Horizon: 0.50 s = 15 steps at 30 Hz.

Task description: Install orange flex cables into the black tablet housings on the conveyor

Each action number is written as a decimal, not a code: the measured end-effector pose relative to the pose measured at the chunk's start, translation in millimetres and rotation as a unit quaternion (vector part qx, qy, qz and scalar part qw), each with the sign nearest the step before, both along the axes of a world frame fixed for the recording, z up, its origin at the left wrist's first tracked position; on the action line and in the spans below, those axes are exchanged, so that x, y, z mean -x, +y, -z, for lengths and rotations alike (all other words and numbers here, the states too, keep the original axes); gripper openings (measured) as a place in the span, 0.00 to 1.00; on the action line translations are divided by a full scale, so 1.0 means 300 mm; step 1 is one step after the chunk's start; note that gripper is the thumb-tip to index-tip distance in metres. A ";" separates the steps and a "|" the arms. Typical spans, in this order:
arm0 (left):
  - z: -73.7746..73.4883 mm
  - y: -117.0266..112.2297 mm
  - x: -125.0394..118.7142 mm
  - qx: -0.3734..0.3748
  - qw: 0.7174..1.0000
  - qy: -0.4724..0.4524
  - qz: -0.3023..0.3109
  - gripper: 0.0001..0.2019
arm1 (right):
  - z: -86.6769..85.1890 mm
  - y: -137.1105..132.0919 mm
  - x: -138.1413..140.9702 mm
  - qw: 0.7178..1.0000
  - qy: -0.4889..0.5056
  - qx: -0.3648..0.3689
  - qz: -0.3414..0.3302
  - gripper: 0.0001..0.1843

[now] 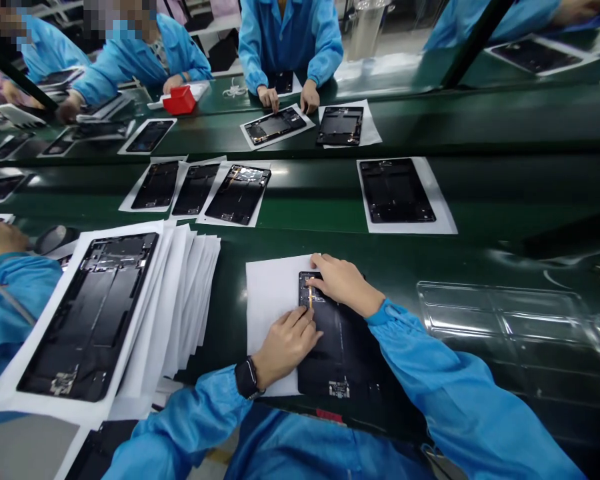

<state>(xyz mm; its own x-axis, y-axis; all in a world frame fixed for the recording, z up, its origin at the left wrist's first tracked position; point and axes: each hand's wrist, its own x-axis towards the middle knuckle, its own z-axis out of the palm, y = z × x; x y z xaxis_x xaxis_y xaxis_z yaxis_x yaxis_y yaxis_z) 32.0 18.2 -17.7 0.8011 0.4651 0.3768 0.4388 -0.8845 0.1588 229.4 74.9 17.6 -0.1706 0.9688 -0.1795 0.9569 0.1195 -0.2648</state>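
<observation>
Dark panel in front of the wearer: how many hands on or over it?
2: the left hand at its left edge, the right hand across its upper part. The right sleeve hides some of the panel.

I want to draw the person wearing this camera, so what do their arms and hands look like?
Both arms have loose, wrinkled, bright blue cloth sleeves reaching down to about the wrists, with no markings that I can see. The left hand and right hand wear no gloves. On the left wrist is a black watch with a dark, rounded rectangular face.
</observation>
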 end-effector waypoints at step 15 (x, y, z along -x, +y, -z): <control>-0.077 0.084 0.074 0.135 0.982 0.082 0.099 0.15 | -0.114 -0.241 -0.085 0.989 0.127 0.038 0.060 0.07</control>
